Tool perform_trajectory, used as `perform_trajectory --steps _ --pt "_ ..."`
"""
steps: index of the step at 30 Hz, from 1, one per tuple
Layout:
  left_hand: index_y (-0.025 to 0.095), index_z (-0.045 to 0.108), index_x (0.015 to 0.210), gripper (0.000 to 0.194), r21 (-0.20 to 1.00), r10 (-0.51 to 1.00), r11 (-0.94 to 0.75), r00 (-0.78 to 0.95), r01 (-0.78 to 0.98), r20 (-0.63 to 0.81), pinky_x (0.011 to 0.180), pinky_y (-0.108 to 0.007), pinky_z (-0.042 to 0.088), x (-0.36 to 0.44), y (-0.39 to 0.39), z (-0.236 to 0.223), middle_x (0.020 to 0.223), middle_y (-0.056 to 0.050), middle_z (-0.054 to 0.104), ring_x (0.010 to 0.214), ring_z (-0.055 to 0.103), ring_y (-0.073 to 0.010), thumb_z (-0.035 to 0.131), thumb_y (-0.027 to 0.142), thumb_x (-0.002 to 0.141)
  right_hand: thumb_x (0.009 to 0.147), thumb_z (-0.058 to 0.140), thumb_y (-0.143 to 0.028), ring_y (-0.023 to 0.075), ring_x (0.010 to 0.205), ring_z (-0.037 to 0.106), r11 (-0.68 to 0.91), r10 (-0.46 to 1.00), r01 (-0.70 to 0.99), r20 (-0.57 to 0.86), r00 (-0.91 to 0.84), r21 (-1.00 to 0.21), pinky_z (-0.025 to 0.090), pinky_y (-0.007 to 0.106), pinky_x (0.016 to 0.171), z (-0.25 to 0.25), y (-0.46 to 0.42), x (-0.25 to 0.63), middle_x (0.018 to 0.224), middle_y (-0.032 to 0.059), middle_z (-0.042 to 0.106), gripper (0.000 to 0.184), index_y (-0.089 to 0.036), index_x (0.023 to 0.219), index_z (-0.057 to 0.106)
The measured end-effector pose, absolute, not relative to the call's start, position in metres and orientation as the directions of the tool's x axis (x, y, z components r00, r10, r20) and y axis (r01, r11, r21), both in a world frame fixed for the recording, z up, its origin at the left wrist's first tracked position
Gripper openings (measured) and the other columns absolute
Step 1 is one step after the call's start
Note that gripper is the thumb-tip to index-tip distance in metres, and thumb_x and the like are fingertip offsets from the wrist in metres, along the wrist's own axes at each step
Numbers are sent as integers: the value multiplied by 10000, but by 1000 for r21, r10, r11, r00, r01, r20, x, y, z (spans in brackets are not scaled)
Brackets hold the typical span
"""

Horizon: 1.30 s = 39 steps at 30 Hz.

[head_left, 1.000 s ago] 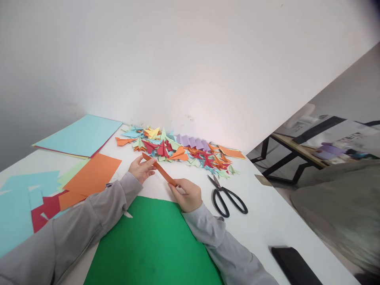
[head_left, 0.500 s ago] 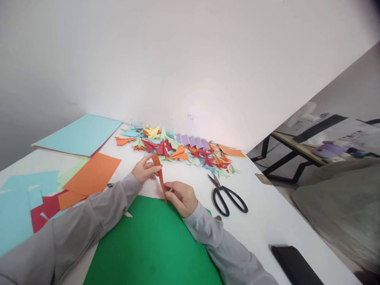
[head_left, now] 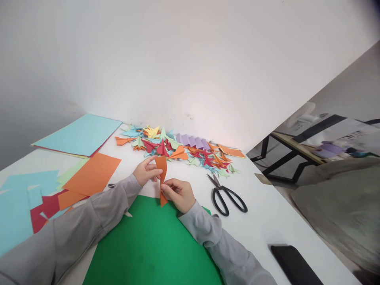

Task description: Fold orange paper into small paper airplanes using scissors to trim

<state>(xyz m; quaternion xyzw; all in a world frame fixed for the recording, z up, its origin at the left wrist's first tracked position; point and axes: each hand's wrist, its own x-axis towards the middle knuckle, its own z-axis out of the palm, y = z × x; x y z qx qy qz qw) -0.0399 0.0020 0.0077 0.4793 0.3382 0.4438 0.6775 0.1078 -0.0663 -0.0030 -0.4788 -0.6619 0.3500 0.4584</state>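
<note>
A narrow strip of orange paper (head_left: 161,164) stands nearly upright between my hands, bent along its length. My left hand (head_left: 146,171) grips its upper left side between thumb and fingers. Lower down, my right hand (head_left: 180,194) pinches it, and a short tail of the strip sticks out below the fingertips. Both hands are over the far edge of a large green sheet (head_left: 154,245). Beyond them lies a heap of small folded paper planes (head_left: 162,147) in several colours. Black-handled scissors (head_left: 221,194) lie to the right of my right hand, blades slightly apart.
Light blue sheets (head_left: 80,134) are stacked at the back left against the wall. Nearer lie an orange sheet (head_left: 92,174) and cut red scraps (head_left: 49,208). Pleated purple paper (head_left: 192,141) adjoins the heap. A black flat object (head_left: 293,263) is at front right; another table (head_left: 297,148) stands beyond.
The orange strip has turned from a slant to nearly upright, showing its broad face. My right hand has moved slightly left and now pinches it higher up. My left hand has shifted slightly right.
</note>
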Motion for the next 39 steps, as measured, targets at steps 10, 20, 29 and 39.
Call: perform_trajectory --steps 10,20,29,39 --pt "135 344 1259 1029 967 938 114 346 -227 -29 445 -199 403 -35 -7 14 842 -48 637 468 539 -70 826 120 350 762 569 -414 80 426 422 258 963 255 228 -142 -932 342 205 430 -3 -67 109 494 -27 529 255 -175 696 628" --pt "90 259 1303 1079 962 926 122 378 -244 -21 419 -198 387 -37 -2 8 807 -14 584 475 523 -69 821 163 384 779 534 -401 107 502 520 289 957 294 268 -109 -911 416 223 506 -2 -65 110 573 17 617 278 -161 693 644" --pt "71 251 1317 986 953 929 147 369 -265 -40 414 -225 384 -41 3 6 878 -73 620 426 505 -73 709 157 448 724 542 -348 115 477 532 212 974 203 224 39 -956 426 230 487 -2 -64 114 528 -2 608 219 -173 629 633" --pt "111 362 1260 865 906 909 213 414 -365 -47 516 -223 415 -43 6 4 830 -50 660 675 606 -177 587 86 425 626 569 -294 92 427 461 146 963 98 164 214 -984 354 213 441 -3 -61 116 440 -37 537 168 -173 510 578"
